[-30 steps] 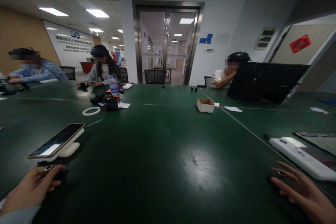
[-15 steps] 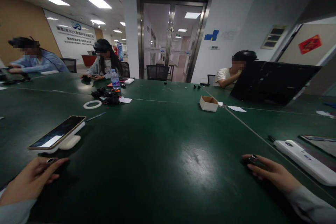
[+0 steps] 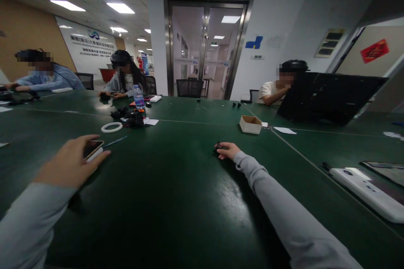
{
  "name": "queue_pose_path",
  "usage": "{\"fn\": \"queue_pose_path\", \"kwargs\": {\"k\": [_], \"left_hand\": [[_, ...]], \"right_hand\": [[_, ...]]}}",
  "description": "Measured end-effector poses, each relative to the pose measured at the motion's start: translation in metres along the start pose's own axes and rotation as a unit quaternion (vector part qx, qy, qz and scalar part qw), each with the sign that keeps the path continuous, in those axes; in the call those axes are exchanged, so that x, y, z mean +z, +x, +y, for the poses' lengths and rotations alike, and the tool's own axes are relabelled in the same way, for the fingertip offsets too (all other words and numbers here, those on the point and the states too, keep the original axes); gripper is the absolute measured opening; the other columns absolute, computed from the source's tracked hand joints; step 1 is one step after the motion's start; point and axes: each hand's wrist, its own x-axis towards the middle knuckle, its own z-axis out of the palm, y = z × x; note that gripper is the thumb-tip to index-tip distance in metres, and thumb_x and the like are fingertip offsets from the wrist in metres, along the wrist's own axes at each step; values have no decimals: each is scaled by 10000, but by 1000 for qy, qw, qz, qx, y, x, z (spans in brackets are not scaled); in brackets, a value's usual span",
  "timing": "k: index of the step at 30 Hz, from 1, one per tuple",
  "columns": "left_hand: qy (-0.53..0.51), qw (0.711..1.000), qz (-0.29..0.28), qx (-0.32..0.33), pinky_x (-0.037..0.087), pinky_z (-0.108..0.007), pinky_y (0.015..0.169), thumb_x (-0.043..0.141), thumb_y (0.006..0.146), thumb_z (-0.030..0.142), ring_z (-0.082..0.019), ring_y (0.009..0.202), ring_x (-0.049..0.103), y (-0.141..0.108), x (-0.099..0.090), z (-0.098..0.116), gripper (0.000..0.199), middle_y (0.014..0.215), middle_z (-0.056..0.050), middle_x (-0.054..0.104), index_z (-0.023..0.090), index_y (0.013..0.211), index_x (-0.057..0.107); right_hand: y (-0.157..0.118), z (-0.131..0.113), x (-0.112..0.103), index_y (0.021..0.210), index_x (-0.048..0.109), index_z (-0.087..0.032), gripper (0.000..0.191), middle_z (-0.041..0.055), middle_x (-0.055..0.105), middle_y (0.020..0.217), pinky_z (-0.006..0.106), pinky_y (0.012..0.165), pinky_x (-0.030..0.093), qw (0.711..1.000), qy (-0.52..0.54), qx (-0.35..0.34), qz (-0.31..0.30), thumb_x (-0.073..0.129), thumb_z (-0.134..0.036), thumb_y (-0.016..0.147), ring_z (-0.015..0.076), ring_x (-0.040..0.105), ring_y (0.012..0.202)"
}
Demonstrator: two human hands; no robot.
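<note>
My left hand (image 3: pixel 71 162) is over the phone (image 3: pixel 94 148), back of the hand up, with thumb and fingers spread apart. It hides most of the phone and the white thing (image 3: pixel 94 155) under it; I cannot tell whether it touches them. Out on the table's middle, my right hand (image 3: pixel 229 150) pinches a small dark object (image 3: pixel 217 146) at the fingertips, low over the green tabletop (image 3: pixel 176 185). That object is too small to name.
A white ring (image 3: pixel 111 127), black gear (image 3: pixel 128 116) and a water bottle (image 3: pixel 138 96) stand beyond my left hand. A small open box (image 3: pixel 251 124) is beyond my right hand. Rightward lie a white device (image 3: pixel 366 193) and a large black panel (image 3: pixel 328 96). Several people sit around.
My left hand has moved forward over the phone, its fingers spread; the small ringed object it held no longer shows. My right hand has reached forward and left across the table.
</note>
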Motion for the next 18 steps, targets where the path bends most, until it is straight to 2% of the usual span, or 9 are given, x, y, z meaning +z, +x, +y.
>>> {"fn": "queue_pose_path", "kwargs": {"k": [2,4,6,8,10,12,15,18], "left_hand": [[-45,990,-37,129,400,-274,702,504,670,544,-111,664,508,17,5,62,551,1012,6,535,251,1134,452],[-110,963,-109,219,398,-265,681,513,694,489,-109,621,499,36,31,114,435,975,-7,563,239,1049,531],[-191,942,-156,228,398,-264,714,603,639,427,-143,692,525,53,73,154,420,913,-38,579,216,1001,577],[-270,929,-170,186,389,-275,779,662,585,381,-182,805,542,66,118,184,487,920,-62,566,215,1036,576],[-306,923,-173,157,367,-291,844,632,624,383,-203,909,534,71,156,207,500,963,-70,549,241,1096,547],[-327,917,-157,165,354,-296,875,555,704,376,-198,956,520,68,184,224,441,983,-71,545,257,1128,526],[-346,917,-108,167,367,-297,868,431,794,306,-186,937,522,53,208,235,309,973,-73,569,245,1065,567],[-364,917,-87,136,382,-299,856,397,805,239,-180,924,529,39,222,231,270,995,-60,589,236,997,587]], "right_hand": [[21,-5,22,804,592,-135,232,-15,592,527,210,359,497,1000,28,5,-1,682,-69,601,114,574,388],[38,-9,47,807,568,-143,214,-17,590,538,217,348,496,999,52,7,2,654,-61,628,130,587,392],[52,-10,70,802,555,-145,203,-17,588,547,214,352,497,997,78,0,-1,640,-59,640,134,595,400],[61,-7,90,784,551,-147,197,-29,577,536,195,351,488,995,101,-16,0,641,-59,634,117,586,390],[66,-1,103,765,551,-155,203,-53,554,510,163,320,453,994,103,-37,23,650,-59,616,86,552,353],[67,4,108,751,559,-161,211,-66,544,507,147,299,420,993,90,-59,50,657,-62,593,62,519,327],[64,6,105,731,579,-172,204,-59,554,528,166,323,433,992,71,-76,72,657,-65,575,62,513,341],[59,4,101,708,599,-181,181,-43,566,534,197,377,459,992,32,-79,97,638,-58,582,75,520,371]]}}
